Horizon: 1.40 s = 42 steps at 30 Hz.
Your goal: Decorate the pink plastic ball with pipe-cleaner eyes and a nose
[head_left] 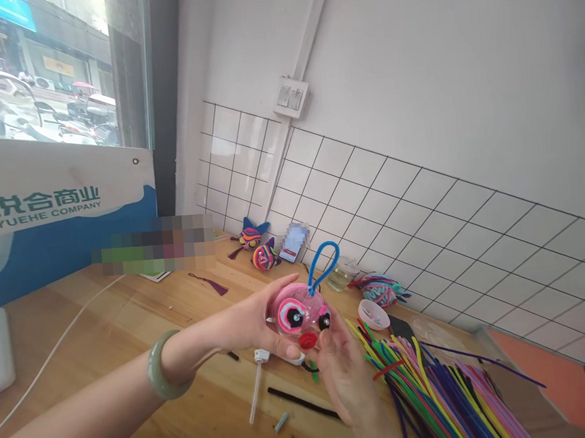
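Observation:
Between my two hands, a little above the wooden table (187,426), is a round pink pipe-cleaner ornament (308,302). It has black-and-white eyes, a red spiral mouth and a blue pipe-cleaner loop (327,263) on top. My left hand (259,321), with a pale bangle at the wrist, is closed around its left side. My right hand (342,362) grips the lower right side, fingers near the right eye. Below the hands lie a clear tube with a white head (258,385) and a black pipe cleaner (302,402). The ornament's back is hidden.
A heap of colourful pipe cleaners (434,382) covers the right side. Striped fish ornaments (265,255), a phone (294,241), a glass jar (343,273) and a small white bowl (373,315) stand by the grid wall. A white cable (61,348) crosses the left.

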Each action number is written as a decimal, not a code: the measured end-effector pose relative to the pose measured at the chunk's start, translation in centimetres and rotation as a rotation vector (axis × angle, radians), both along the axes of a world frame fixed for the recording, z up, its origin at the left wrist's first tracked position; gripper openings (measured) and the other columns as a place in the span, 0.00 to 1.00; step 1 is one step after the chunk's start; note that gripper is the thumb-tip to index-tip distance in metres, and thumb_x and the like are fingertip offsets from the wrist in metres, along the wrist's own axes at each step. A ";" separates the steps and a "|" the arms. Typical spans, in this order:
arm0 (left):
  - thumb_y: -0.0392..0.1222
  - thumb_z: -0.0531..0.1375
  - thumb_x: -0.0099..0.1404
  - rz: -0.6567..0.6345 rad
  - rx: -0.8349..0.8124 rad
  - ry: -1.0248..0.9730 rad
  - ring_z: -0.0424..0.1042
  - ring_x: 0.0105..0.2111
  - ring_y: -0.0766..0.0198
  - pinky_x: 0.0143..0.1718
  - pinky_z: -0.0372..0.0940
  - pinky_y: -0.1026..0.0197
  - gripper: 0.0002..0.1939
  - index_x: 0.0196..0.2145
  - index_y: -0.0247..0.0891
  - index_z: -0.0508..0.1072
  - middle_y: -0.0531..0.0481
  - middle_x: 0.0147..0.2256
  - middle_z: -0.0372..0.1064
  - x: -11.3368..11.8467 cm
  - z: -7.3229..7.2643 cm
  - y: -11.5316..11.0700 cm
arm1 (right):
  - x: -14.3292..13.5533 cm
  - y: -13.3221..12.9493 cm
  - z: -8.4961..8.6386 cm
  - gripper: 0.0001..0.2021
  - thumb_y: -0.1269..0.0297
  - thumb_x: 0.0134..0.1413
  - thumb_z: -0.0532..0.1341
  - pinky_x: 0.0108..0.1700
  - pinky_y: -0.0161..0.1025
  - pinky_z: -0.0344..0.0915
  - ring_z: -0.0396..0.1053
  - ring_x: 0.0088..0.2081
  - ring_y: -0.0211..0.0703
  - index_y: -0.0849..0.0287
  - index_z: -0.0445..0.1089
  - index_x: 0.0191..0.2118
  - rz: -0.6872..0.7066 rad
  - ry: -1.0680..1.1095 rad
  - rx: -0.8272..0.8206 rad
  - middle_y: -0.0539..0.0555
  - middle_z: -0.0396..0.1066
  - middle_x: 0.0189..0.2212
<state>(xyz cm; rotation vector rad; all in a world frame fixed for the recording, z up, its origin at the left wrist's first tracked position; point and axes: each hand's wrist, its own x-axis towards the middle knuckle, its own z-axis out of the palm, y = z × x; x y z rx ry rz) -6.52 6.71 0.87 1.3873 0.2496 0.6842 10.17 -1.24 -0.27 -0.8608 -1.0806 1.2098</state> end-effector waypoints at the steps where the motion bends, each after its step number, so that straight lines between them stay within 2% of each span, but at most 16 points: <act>1: 0.35 0.72 0.43 -0.002 -0.004 0.000 0.57 0.59 0.49 0.56 0.58 0.49 0.57 0.63 0.45 0.45 0.39 0.62 0.51 0.0 0.0 0.0 | 0.1 0.0 -0.1 0.29 0.48 0.49 0.63 0.50 0.49 0.66 0.62 0.56 0.54 0.47 0.60 0.56 -0.006 0.001 -0.012 0.56 0.62 0.58; 5: 0.36 0.71 0.46 0.032 0.024 0.020 0.59 0.57 0.51 0.55 0.58 0.50 0.50 0.62 0.43 0.50 0.40 0.58 0.57 0.1 0.3 0.1 | 0.1 0.0 -0.4 0.29 0.46 0.52 0.60 0.46 0.48 0.68 0.64 0.54 0.53 0.46 0.57 0.58 -0.009 -0.026 -0.038 0.55 0.62 0.58; 9: 0.36 0.70 0.48 -0.002 0.038 0.003 0.63 0.54 0.53 0.53 0.59 0.52 0.43 0.58 0.42 0.57 0.43 0.54 0.64 0.1 0.9 0.3 | 0.1 0.0 -0.1 0.32 0.43 0.51 0.59 0.46 0.51 0.67 0.65 0.53 0.55 0.47 0.54 0.60 0.019 -0.027 -0.027 0.57 0.62 0.57; 15: 0.36 0.71 0.46 -0.005 -0.003 -0.018 0.61 0.55 0.52 0.54 0.58 0.51 0.43 0.57 0.41 0.58 0.42 0.54 0.63 0.1 1.0 0.6 | 0.0 0.0 0.4 0.34 0.49 0.49 0.63 0.49 0.54 0.65 0.67 0.51 0.54 0.48 0.53 0.61 0.041 0.000 -0.043 0.58 0.63 0.57; 21: 0.40 0.70 0.50 -0.050 0.017 -0.045 0.61 0.55 0.53 0.54 0.58 0.52 0.41 0.58 0.42 0.57 0.42 0.56 0.61 -0.2 1.2 0.5 | -0.3 0.0 0.4 0.30 0.54 0.52 0.64 0.51 0.53 0.64 0.68 0.51 0.52 0.48 0.55 0.60 0.003 0.032 -0.067 0.56 0.66 0.55; 25: 0.46 0.67 0.54 -0.038 -0.012 -0.042 0.58 0.57 0.52 0.55 0.57 0.52 0.38 0.59 0.40 0.56 0.41 0.57 0.60 -0.3 1.3 0.5 | -0.3 0.0 0.2 0.29 0.54 0.52 0.63 0.51 0.53 0.64 0.69 0.49 0.51 0.49 0.57 0.59 0.006 0.039 -0.060 0.56 0.65 0.55; 29: 0.44 0.65 0.57 -0.010 -0.024 0.004 0.60 0.55 0.54 0.53 0.58 0.53 0.34 0.58 0.41 0.57 0.43 0.55 0.62 -0.3 1.3 0.4 | -0.4 0.0 0.0 0.29 0.53 0.52 0.63 0.51 0.53 0.64 0.68 0.50 0.52 0.50 0.57 0.58 0.001 0.024 -0.050 0.57 0.63 0.56; 36: 0.43 0.65 0.57 -0.016 -0.028 -0.009 0.60 0.55 0.54 0.52 0.59 0.53 0.34 0.58 0.41 0.58 0.43 0.55 0.62 -0.2 1.3 0.4 | -0.5 -0.1 0.1 0.31 0.54 0.52 0.63 0.51 0.52 0.65 0.65 0.54 0.53 0.50 0.55 0.60 -0.036 0.003 -0.033 0.57 0.61 0.58; 42: 0.45 0.65 0.56 -0.036 -0.060 0.006 0.62 0.54 0.51 0.50 0.61 0.51 0.34 0.58 0.43 0.59 0.43 0.55 0.62 -0.4 1.4 0.5 | -0.5 -0.3 0.5 0.32 0.54 0.49 0.65 0.51 0.51 0.65 0.62 0.56 0.55 0.50 0.57 0.59 -0.003 -0.001 -0.016 0.57 0.59 0.60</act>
